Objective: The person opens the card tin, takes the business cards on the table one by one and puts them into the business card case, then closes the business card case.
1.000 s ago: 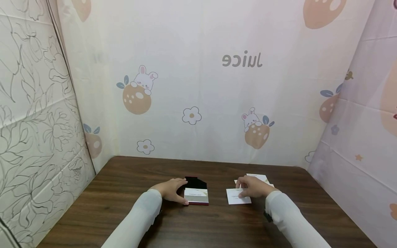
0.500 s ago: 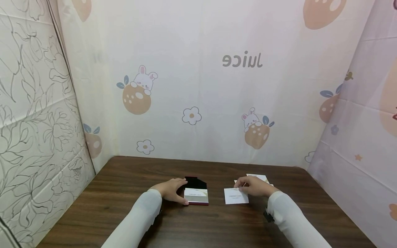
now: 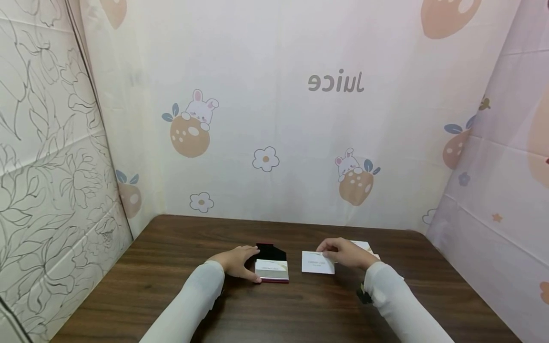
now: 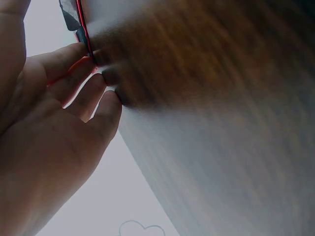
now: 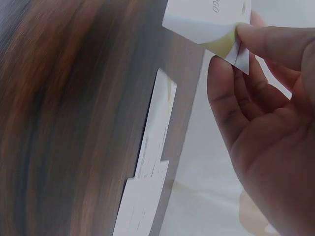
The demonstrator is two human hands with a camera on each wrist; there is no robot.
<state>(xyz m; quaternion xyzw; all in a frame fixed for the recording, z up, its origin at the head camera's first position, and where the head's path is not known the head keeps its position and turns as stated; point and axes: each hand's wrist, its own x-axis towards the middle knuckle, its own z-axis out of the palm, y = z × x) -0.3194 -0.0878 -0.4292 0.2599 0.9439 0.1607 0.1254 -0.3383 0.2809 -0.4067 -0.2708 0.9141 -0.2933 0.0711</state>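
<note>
In the head view my right hand pinches a white business card by its right edge. The right wrist view shows the thumb on top of that card, fingers below, its corner bent and more than one layer at the edge. To the left, a card case with a red edge and a black flap lies unfolded. A white card sits on its grey pocket. My left hand rests against the case's left side, fingers fairly straight, as its fingers in the left wrist view also show.
Other white cards lie behind my right hand, partly hidden by it. Two overlapping cards show on the wood in the right wrist view. The brown wooden table ends at a printed curtain.
My right hand has moved left and slightly away from me with the card, lifting it closer to the case. The left hand and the case have stayed in place.
</note>
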